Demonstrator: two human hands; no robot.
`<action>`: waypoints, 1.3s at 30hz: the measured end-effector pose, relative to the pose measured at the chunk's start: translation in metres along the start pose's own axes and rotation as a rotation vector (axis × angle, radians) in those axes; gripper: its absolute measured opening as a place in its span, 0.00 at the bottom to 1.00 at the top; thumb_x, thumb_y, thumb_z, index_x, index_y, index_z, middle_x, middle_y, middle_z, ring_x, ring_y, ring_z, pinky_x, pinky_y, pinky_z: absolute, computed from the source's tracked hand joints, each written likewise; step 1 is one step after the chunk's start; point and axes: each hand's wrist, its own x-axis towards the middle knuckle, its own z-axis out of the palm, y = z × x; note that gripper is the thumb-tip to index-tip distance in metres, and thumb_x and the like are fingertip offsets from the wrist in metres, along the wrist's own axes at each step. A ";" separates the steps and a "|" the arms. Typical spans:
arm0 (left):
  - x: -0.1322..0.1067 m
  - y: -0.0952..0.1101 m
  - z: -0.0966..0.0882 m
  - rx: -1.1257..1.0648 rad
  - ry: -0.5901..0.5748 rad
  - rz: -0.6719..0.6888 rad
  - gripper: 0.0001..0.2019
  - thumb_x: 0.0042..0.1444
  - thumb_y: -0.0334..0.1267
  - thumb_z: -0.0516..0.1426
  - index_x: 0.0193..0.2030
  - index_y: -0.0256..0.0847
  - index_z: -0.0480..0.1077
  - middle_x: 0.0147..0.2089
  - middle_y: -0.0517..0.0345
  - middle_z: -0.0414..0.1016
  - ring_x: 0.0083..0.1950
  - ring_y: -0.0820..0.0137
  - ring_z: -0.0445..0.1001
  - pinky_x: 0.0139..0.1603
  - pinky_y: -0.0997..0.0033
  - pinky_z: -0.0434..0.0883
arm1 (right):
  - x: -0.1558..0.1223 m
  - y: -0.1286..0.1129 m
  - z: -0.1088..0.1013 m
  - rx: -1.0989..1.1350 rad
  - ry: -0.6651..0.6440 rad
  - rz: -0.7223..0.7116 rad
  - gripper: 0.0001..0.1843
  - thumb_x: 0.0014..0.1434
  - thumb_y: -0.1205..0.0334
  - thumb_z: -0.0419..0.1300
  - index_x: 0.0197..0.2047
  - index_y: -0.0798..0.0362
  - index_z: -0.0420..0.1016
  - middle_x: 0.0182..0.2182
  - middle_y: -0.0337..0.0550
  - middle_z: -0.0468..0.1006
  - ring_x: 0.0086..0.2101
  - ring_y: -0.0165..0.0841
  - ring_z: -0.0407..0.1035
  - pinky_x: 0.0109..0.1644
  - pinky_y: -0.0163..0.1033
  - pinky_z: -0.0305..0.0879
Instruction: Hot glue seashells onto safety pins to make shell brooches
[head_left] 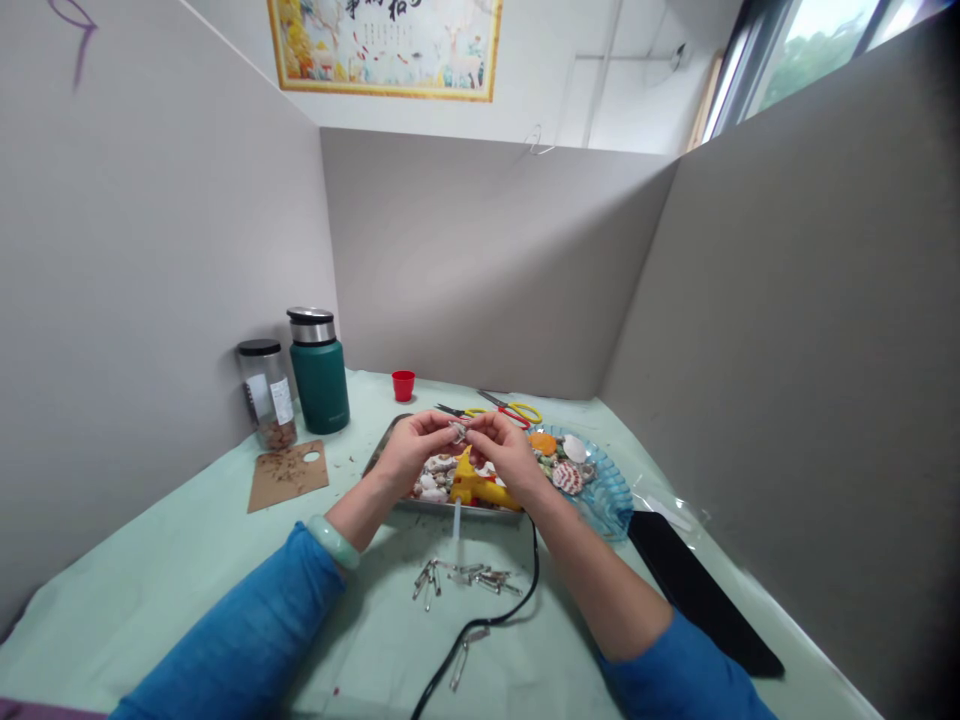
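My left hand (411,448) and my right hand (504,452) meet above a metal tray (420,506). Between their pinched fingertips is a small greyish-white piece (459,432), which looks like a shell; the fingers partly cover it. Just beneath the hands, a yellow hot glue gun (472,484) lies across the tray, with a clear glue stick (457,525) pointing toward me. Pale shells (433,482) fill the tray around it. Several metal safety pins (487,577) are scattered on the cloth in front.
A blue plate (616,500) of shells stands right of the tray, with scissors (517,410) behind. A black cord (480,622) crosses the front; a black flat slab (697,590) lies right. At left are a green flask (321,385), jar (268,400) and cardboard (281,482). A red cup (403,386) stands behind.
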 end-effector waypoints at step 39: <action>-0.001 0.002 0.009 0.275 0.059 -0.024 0.20 0.40 0.44 0.67 0.39 0.35 0.73 0.35 0.55 0.75 0.27 0.74 0.72 0.29 0.72 0.71 | -0.004 0.002 -0.007 -0.809 0.210 -0.410 0.08 0.60 0.60 0.53 0.30 0.50 0.69 0.28 0.41 0.72 0.29 0.33 0.65 0.34 0.37 0.59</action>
